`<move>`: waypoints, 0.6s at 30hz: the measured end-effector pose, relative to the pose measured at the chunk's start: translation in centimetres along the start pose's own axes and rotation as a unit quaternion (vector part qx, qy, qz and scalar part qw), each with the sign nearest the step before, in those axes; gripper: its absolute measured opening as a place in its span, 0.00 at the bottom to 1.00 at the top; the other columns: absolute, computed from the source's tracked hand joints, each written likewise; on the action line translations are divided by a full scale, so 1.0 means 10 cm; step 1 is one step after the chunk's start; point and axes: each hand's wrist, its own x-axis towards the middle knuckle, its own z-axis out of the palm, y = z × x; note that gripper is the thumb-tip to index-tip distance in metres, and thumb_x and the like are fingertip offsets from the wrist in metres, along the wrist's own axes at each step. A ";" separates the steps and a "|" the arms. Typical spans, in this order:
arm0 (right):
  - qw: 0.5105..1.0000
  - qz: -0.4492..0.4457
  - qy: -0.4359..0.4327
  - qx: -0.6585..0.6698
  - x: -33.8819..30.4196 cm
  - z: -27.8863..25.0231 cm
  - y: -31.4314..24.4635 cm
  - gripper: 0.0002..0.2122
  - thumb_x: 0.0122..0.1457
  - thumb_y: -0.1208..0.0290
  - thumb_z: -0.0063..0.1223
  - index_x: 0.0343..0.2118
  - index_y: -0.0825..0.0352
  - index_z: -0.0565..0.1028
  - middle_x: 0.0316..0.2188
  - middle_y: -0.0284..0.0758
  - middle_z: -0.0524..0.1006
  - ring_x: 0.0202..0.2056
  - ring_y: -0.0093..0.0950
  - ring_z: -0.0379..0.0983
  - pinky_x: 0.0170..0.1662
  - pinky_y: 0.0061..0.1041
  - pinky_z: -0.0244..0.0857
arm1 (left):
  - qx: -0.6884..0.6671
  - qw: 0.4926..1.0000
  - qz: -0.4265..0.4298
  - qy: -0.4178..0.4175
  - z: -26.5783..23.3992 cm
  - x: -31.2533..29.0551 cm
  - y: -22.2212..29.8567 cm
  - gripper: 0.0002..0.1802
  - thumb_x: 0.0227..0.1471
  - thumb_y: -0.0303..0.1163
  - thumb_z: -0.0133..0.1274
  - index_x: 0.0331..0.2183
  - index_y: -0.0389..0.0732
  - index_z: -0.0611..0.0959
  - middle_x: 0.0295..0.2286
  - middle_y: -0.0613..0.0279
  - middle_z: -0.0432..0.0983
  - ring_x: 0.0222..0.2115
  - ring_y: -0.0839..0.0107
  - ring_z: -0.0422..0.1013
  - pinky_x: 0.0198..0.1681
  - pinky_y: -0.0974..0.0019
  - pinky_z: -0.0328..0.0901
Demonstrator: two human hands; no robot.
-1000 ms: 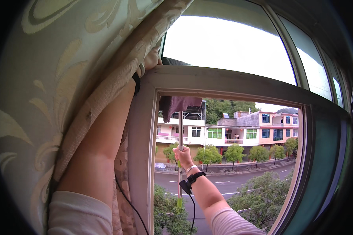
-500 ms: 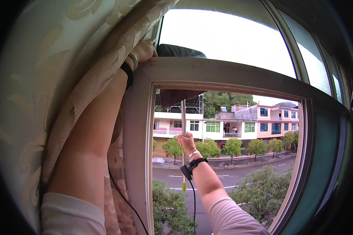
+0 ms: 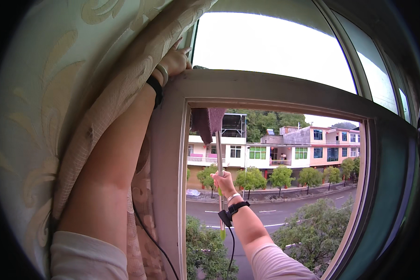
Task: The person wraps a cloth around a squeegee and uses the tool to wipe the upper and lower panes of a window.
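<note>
Outside the open window, my right hand (image 3: 225,183) is closed around the metal pole of a mop (image 3: 219,156). The pole stands nearly upright, with light green parts below my hand and at its lower end. At its top hangs a purple cloth head (image 3: 215,119), its upper part hidden behind the window frame's crossbar. My left hand (image 3: 175,61) reaches up beside the curtain. It rests at the top left corner of the window frame (image 3: 266,86), fingers spread, two of them stretched upward and apart.
A patterned beige curtain (image 3: 102,102) hangs on the left, its edge against my left forearm. Fixed glass (image 3: 270,51) fills the space above the crossbar. A black cable (image 3: 232,247) hangs from my right wrist strap. Trees, a road (image 3: 266,215) and buildings lie outside, below.
My right hand and the mop have moved down, and more of the purple cloth shows below the crossbar. The dark shape behind the upper glass has mostly dropped from sight. My left hand stays at the corner.
</note>
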 end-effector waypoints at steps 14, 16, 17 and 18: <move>0.981 0.119 0.133 -0.075 -3.09 -0.68 0.19 0.10 0.53 0.72 0.55 0.18 0.64 0.68 0.13 0.21 0.65 0.15 0.11 0.58 0.18 0.13 0.52 | -0.094 0.991 0.049 0.086 0.13 0.02 -0.17 0.16 0.42 0.20 0.46 0.27 0.48 0.85 0.57 0.57 0.53 0.61 0.58 0.26 0.62 0.58 0.26; 0.980 0.113 0.145 -0.072 -3.46 -0.73 0.05 0.11 0.54 0.71 0.55 0.18 0.64 0.69 0.14 0.20 0.65 0.17 0.10 0.58 0.19 0.12 0.52 | -0.032 0.995 0.058 0.080 0.11 0.02 -0.08 0.18 0.42 0.18 0.43 0.27 0.47 0.85 0.56 0.55 0.56 0.61 0.58 0.30 0.63 0.61 0.28; 0.979 0.110 0.159 -0.071 -3.59 -0.72 -0.06 0.11 0.54 0.71 0.55 0.18 0.64 0.69 0.14 0.20 0.65 0.17 0.10 0.58 0.19 0.12 0.52 | -0.047 0.994 0.053 0.079 0.09 -0.01 -0.06 0.18 0.41 0.18 0.43 0.27 0.47 0.85 0.55 0.54 0.57 0.61 0.57 0.32 0.63 0.61 0.29; 0.973 0.107 0.177 -0.100 -3.70 -0.70 -0.21 0.11 0.54 0.71 0.55 0.17 0.64 0.68 0.14 0.20 0.65 0.17 0.10 0.58 0.19 0.13 0.52 | -0.023 0.994 0.058 0.093 0.06 -0.06 -0.04 0.19 0.40 0.16 0.42 0.26 0.46 0.85 0.54 0.51 0.58 0.61 0.56 0.34 0.63 0.61 0.32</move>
